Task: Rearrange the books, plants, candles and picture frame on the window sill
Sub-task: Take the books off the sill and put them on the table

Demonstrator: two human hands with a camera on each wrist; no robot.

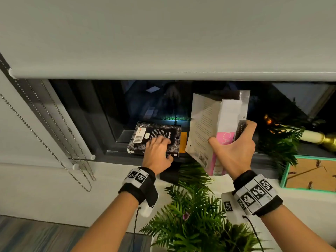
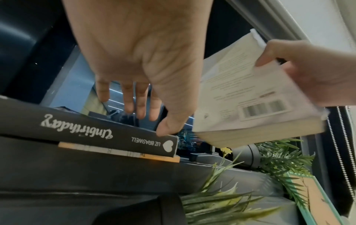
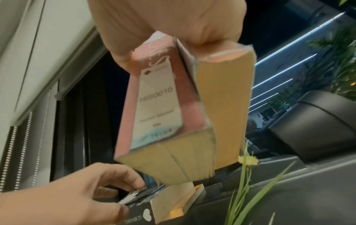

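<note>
**A:** From the head: left hand (image 1: 157,151) flat on the black book (image 1: 154,137), fingers fairly straight across the cover, thumb at the near edge, nothing clutched. Under that, an orange book (image 1: 183,144), both lying on the dark window sill (image 1: 118,139).

**B:** Right hand (image 1: 234,151) wrapped firmly round a bundle of books (image 1: 214,124), upright, lifted clear of the sill, just right of the stack. Probably bound for the stack or the spot beside it. Best to pin the stack first, then lower the bundle level.

**A:** Around: fern (image 1: 196,215) below, picture frame (image 1: 283,176) with its back showing at right, candle (image 1: 312,136) in a gold holder beyond, roller blind (image 1: 163,42) half down, bead chain (image 1: 45,133) at left.

**B:** From the left wrist: thumb tip touching the black book's (image 2: 86,127) spine corner, fingers straight above the cover. Orange book (image 2: 119,152) poking out beneath, so worth squaring the edges.

**A:** From the right wrist: pink cover and loose page blocks fanning apart below the grip. Worth squeezing lower, lest one slip onto the fern.
</note>
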